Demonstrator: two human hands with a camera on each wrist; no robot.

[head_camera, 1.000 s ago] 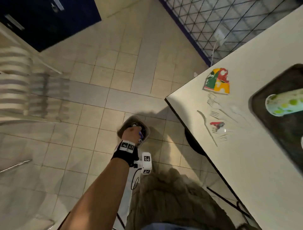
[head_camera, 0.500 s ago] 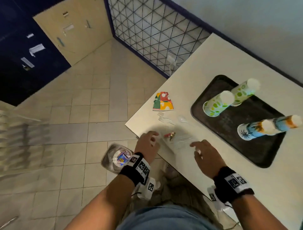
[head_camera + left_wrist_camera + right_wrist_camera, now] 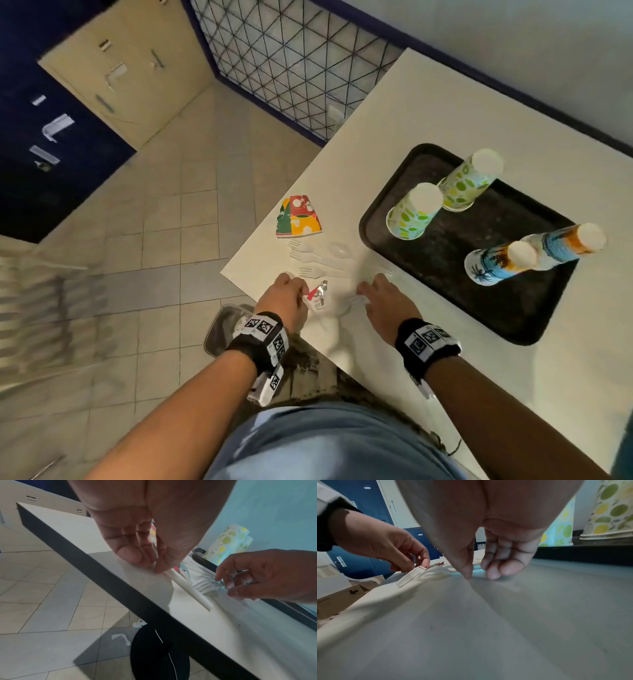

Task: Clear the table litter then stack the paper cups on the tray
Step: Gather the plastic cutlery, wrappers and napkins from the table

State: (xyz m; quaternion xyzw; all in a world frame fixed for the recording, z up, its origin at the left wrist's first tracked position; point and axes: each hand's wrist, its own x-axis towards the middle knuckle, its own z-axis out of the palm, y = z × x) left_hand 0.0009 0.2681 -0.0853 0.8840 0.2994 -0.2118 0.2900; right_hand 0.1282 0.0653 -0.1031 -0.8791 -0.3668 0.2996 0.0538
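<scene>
Litter phase unfinished: left hand (image 3: 286,298) pinches a white fork handle (image 3: 190,589) at frame centre; right hand (image 3: 383,301), fingers curled, touches cutlery beside it. Flattened cup (image 3: 298,216) remains above. Four cups (image 3: 414,210) on the tray (image 3: 513,308), right, unstacked.

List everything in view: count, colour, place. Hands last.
Table: one, white, at right.
Tray: one, black, on the table.
Cups: four, upside down on the tray; two with green and yellow spots, two with palm prints.
Flattened cup: one, red, green and yellow, near the table's corner.
Cutlery: several white plastic forks and a spoon, beside the tray.
Wrapper: one, red and silver, between the hands.
Bin: one, on the floor, below the table's edge.
Paper scraps: white, on the floor.
Left hand: pinches a white utensil handle.
Right hand: fingertips on a plastic utensil.
</scene>
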